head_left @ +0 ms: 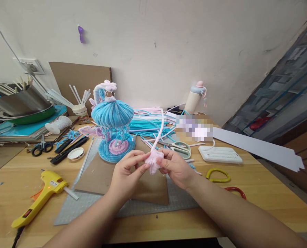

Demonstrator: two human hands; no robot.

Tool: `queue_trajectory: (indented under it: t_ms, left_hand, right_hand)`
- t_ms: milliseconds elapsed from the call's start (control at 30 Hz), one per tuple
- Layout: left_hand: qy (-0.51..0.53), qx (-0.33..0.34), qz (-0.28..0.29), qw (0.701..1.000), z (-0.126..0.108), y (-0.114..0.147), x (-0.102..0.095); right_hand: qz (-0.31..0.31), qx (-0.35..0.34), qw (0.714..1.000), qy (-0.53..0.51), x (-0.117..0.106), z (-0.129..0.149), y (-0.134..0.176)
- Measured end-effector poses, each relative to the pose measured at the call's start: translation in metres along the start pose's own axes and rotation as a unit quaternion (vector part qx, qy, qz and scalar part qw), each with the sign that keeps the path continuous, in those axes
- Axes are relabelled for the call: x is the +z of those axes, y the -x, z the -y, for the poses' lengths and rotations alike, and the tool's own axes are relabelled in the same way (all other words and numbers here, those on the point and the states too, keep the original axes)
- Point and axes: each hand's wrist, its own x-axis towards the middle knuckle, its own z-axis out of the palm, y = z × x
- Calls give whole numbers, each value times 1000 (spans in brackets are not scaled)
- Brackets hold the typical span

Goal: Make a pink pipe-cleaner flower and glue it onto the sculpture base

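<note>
Both hands meet above the centre of the wooden table (259,193): left hand (127,172) and right hand (175,167) each pinch, with thumb and fingertips closed, a small pink fuzzy bundle (154,162), from which a pale pink pipe cleaner stem (160,129) rises and curves away from the viewer. Forearms enter from the lower edge and converge, wrists slightly raised, the bundle held clear of the surface. Beneath the hands lie a brown cardboard sheet (99,175) and a grey mat (70,208). Nearest on the left lies a yellow glue gun (39,198); on the right, a yellow loop (217,175) and a red loop (236,191). Just beyond the hands stand a blue mushroom-shaped pipe cleaner model (113,132), pale green scissors (180,148) and a white flat device (219,154). Farther left are black scissors (41,147) and a roll of tape (75,154). Behind the model lies a heap of blue and pink pipe cleaners (148,122). A cup of white sticks (80,110), a bottle (196,98) and a cardboard panel (81,81) stand by the wall (169,41).
</note>
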Motion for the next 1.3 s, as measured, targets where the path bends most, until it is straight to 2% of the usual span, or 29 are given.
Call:
queue_trajectory:
  t_ms: [400,767,1133,1300]
  left_hand:
    - [-20,28,5,999,-2,-1,-1]
    - [-55,99,18,993,-5,-2,0]
    - [-80,87,48,992,-5,-1,-1]
    - [-41,41,53,997,-2,-3,-2]
  right_hand:
    - [9,3,1000,4,-2,0,1]
    - [1,25,1000,-4,-3,3,1]
    - [0,47,998,-33,-7,-1,-2]
    - [-2,61,996,-57,-6,-2,-5]
